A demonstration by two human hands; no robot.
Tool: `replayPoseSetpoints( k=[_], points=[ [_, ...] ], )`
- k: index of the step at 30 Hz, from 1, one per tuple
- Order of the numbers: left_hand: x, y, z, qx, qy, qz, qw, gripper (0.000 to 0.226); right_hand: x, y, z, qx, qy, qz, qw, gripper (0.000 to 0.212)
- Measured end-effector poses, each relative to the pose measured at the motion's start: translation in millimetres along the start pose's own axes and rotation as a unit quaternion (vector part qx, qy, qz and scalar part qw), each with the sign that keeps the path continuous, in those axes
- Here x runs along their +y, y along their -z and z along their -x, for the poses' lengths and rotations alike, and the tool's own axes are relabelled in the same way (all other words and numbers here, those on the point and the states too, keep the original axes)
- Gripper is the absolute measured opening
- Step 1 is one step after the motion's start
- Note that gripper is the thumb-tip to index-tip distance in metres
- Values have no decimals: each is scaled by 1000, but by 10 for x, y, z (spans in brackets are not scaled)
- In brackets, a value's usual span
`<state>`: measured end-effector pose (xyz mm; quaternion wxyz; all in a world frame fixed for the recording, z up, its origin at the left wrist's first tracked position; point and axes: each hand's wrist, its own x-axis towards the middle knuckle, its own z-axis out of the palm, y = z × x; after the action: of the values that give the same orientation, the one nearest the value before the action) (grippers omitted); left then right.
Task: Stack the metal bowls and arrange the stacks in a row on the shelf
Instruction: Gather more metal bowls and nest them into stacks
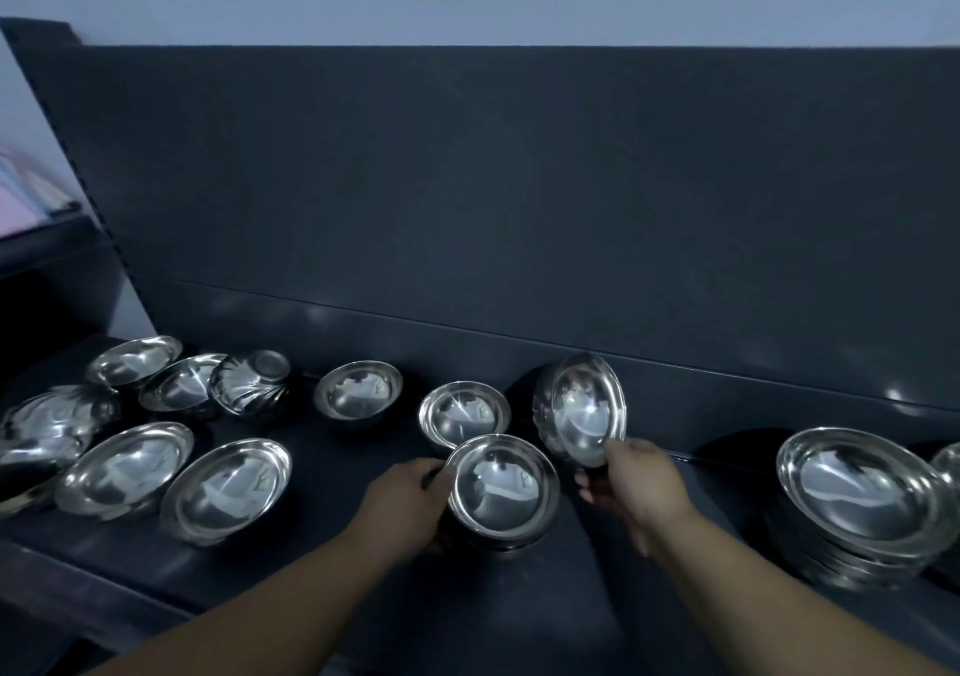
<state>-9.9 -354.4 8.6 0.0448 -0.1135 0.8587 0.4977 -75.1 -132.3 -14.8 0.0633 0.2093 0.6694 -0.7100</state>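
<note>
My left hand grips the left rim of a small stack of metal bowls at the middle of the dark shelf. My right hand holds a single bowl by its lower rim, tilted almost on edge, just right of and above that stack. A tall finished stack of bowls stands at the right. Loose upright bowls lie behind and to the left, among them one right behind the held stack and another further left.
Several more loose bowls are scattered over the shelf's left part, one lying on its side. The dark back panel rises behind the shelf. Another bowl's rim shows at the right edge. A side shelf is at the far left.
</note>
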Motion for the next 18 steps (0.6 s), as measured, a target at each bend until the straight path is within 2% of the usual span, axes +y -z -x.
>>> replayPoseSetpoints(
  k=[3, 7, 12, 14, 18],
  points=[
    [36, -74, -59, 8, 0, 29, 1000, 18, -158, -12, 144, -17, 61, 44, 997, 17],
    [17, -144, -176, 5, 40, 116, 992, 13, -218, -38, 290, -48, 95, 148, 983, 18],
    [-126, -87, -445, 60, 65, -17, 996, 31, -204, -32, 292, -37, 117, 244, 962, 18],
    [-185, -66, -580, 70, 86, -22, 994, 39, -202, -35, 272, -25, 121, 255, 959, 16],
    [-210, -105, -760, 75, 129, 84, 985, 33, -176, -35, 227, -7, 134, 279, 951, 13]
  ],
)
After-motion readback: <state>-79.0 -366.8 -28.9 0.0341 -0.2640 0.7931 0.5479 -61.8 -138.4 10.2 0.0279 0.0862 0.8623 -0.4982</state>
